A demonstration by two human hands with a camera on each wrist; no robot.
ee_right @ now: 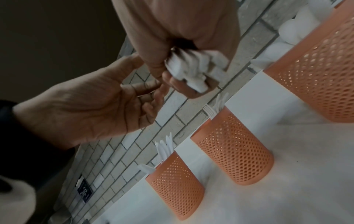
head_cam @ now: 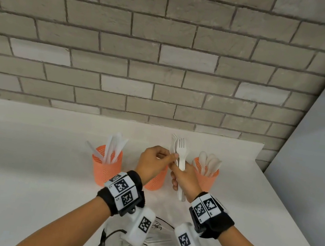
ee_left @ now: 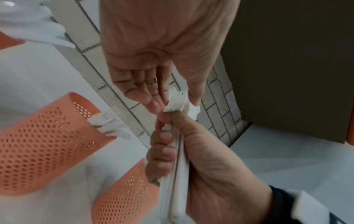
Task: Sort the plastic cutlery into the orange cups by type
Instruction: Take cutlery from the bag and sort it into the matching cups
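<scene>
Forks (head_cam: 180,154) bundled in right hand (head_cam: 185,180) grip; left hand (head_cam: 153,164) grip pinches one.

Head cam looks forward and down over the white tabletop (head_cam: 21,152), toward its far edge along the grey brick wall (head_cam: 149,44). Both wrist cams sit super close, each aimed along its own hand. All three views share the three orange perforated plastic cups (head_cam: 105,169) near that far edge.
</scene>
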